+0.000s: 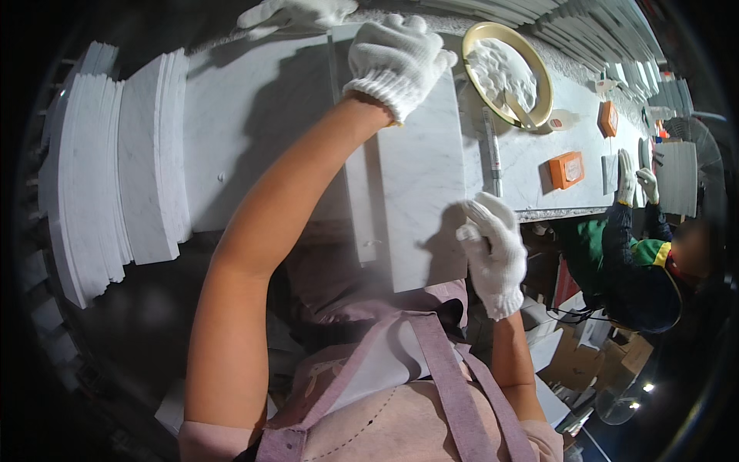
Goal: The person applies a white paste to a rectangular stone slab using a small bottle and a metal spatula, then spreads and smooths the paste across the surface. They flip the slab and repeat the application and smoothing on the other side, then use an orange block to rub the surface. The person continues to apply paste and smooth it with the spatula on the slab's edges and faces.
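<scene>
A long white marble tile (423,185) with faint grey veins extends from the worktable toward my body, its near end past the table's front edge. At its far end my left hand (396,65), in a white knit glove, has its fingers bent over the tile. My right hand (493,250), gloved the same way, is closed at the tile's right edge near the close corner; its fingertips are partly hidden. Along the tile's left side runs a narrower pale strip (360,200), partly covered by the tile.
Stacked tiles (88,185) stand at left, more (600,31) at far right. A yellow bowl (548,85) holds white paste and a spatula. Nearby lie a marker (493,154) and orange boxes (567,170). A white glove (296,14) appears at the top; a co-worker (639,269) is at right.
</scene>
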Action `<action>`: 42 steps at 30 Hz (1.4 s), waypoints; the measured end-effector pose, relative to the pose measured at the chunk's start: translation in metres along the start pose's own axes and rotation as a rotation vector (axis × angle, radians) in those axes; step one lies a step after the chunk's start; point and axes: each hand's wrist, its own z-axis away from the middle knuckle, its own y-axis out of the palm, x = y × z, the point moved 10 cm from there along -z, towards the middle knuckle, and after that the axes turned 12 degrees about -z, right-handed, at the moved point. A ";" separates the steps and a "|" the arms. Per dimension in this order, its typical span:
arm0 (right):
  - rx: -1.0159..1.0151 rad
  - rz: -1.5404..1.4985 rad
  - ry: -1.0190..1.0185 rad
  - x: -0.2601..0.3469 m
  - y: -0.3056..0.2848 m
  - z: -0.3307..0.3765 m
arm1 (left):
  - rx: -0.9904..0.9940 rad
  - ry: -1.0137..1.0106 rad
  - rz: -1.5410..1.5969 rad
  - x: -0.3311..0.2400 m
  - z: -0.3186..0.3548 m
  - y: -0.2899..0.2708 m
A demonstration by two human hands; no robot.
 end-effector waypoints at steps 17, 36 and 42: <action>0.172 0.151 -0.020 0.049 -0.011 -0.060 | -0.060 -0.126 0.143 0.016 0.008 0.012; 0.137 0.778 -0.384 0.080 -0.012 -0.222 | 0.090 -0.162 0.320 0.024 0.007 0.013; -0.244 -0.287 -0.009 0.043 -0.085 -0.134 | 0.051 -0.076 0.178 0.016 0.002 0.001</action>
